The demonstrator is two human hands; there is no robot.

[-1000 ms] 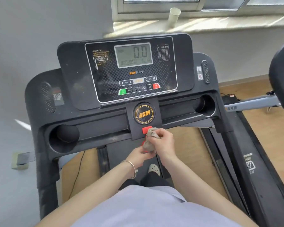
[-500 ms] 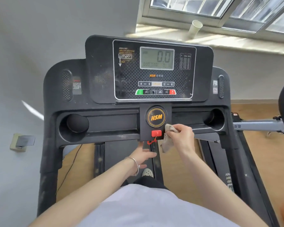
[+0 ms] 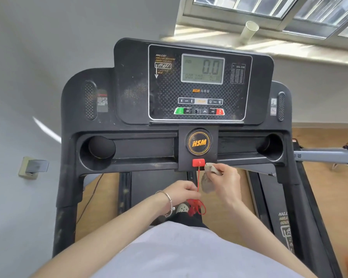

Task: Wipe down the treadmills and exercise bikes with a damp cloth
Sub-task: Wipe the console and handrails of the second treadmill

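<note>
A black treadmill console fills the view, its grey display reading 0.0. Below the round HSM badge sits the red safety key, with a red cord hanging down from it. My left hand pinches that cord and holds it taut, the coiled end and clip dangling below my fingers. My right hand grips a crumpled grey-brown cloth and holds it against the console's lower edge just right of the safety key.
Cup holders sit at both ends of the console tray. A paper cup stands on the window sill behind. A second machine's grey bar reaches in from the right. A wall socket is low on the left wall.
My right hand carried the cloth from over the safety key to its right side. My left hand dropped lower and took hold of the red cord, drawing it straight.
</note>
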